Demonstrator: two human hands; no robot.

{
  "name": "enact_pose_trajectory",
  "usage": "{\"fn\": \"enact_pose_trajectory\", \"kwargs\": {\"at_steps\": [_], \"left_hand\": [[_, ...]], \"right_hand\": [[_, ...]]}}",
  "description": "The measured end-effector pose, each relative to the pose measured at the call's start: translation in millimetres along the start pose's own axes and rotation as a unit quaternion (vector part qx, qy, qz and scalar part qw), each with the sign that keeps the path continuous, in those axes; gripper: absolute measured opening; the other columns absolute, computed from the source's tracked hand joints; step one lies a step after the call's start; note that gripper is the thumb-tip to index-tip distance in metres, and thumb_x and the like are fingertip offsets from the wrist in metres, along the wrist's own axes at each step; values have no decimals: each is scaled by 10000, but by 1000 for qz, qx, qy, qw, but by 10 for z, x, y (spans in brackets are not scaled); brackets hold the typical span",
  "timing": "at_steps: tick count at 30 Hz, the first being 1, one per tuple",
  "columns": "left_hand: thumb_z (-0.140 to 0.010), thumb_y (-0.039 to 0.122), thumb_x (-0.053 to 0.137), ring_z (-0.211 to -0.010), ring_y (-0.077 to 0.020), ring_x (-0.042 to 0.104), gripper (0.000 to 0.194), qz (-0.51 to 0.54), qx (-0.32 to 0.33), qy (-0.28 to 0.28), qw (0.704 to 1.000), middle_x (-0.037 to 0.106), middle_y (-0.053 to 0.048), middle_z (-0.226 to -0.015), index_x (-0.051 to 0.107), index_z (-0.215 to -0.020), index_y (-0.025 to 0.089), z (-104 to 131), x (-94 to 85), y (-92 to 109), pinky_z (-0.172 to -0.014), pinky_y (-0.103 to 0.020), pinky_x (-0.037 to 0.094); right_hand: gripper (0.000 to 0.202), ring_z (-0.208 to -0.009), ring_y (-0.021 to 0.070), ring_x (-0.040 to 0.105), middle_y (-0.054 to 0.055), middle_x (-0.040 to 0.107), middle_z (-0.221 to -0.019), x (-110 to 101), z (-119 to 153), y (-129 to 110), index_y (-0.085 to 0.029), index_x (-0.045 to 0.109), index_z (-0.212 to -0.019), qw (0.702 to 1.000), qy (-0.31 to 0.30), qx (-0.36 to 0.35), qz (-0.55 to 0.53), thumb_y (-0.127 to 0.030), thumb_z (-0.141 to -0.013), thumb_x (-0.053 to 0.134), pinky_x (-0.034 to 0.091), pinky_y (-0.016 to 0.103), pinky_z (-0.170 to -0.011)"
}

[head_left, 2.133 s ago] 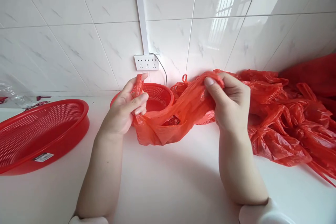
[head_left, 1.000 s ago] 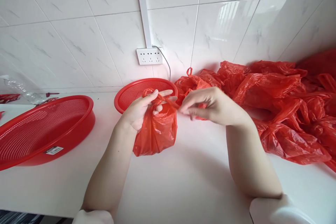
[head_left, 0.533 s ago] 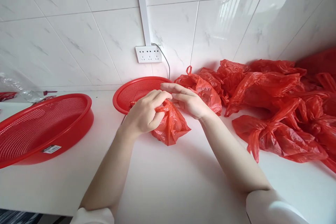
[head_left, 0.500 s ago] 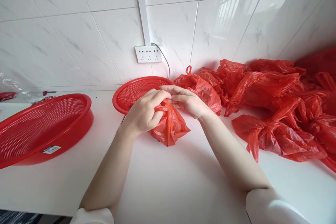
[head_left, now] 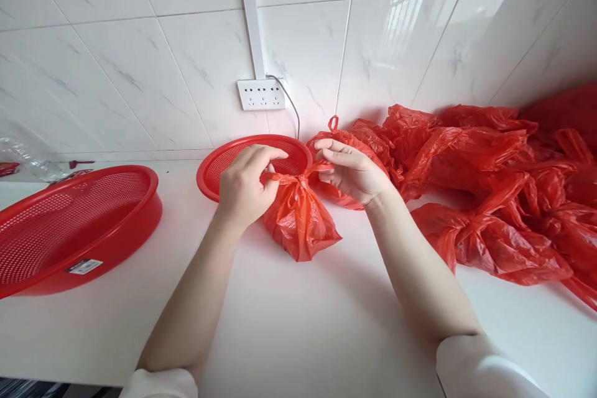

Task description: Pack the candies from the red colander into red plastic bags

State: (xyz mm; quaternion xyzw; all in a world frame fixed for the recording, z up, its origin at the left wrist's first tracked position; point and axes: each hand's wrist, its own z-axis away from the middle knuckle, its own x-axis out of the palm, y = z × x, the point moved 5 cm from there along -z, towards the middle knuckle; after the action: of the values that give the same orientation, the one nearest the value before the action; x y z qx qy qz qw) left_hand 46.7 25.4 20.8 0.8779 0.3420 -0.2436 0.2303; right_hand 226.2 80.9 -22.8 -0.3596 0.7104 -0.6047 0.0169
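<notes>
A red plastic bag rests on the white counter in front of me, its neck gathered into a knot. My left hand is closed on the bag's left handle, pinching it by the thumb. On the other side, my right hand grips the right handle between its fingers, and the handles are stretched apart from the knot. What the bag contains is hidden by the red plastic. Just behind it stands a round red plastic colander, partly covered by my left hand.
Several tied red bags are heaped on the right against the tiled wall. A larger red basket with a label stands at the left on the white counter. A socket strip with a cable is on the wall.
My hands have moved apart, left hand leftward and right hand rightward. The bag's handles are now drawn out sideways and the knot between them shows.
</notes>
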Motion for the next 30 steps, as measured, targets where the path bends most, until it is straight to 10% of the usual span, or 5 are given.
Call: {"fn": "enact_pose_trajectory", "kwargs": {"at_steps": [8,18,23,30], "left_hand": [[-667,52,563,-1071,-216,583,444,39,-63,-14,997,632,-25,-1114,637,-1065,235,-73,-251,2,-815,-312,577],[-693,127,547,-1253,-247,518,585,-24,-109,-120,986,552,15,-1340,547,-1250,308,-65,-487,-227,-1044,-402,473],[-739,227,555,-1223,-313,548,542,-67,-199,-246,946,556,19,-1358,547,-1268,347,42,-291,-409,-935,-441,527],[-800,485,595,-1334,-283,445,549,-37,-148,-391,908,477,24,-1454,523,-1330,359,131,-39,-244,-1031,-383,456]], "right_hand": [[263,-462,47,259,-68,343,-593,-114,156,-245,-205,631,-909,986,-23,7,162,-427,-797,714,189,203,-418],[588,-480,108,454,-5,482,-537,-756,621,-828,-194,692,-896,874,300,4,382,-701,-887,394,364,262,-510],[422,-470,80,355,-43,389,-551,-669,599,-815,-197,629,-777,831,267,-31,488,-604,-859,552,299,240,-470],[379,-666,174,599,59,672,-855,-402,492,-512,-226,675,-927,725,105,130,668,-563,-873,511,407,271,-546]]}}
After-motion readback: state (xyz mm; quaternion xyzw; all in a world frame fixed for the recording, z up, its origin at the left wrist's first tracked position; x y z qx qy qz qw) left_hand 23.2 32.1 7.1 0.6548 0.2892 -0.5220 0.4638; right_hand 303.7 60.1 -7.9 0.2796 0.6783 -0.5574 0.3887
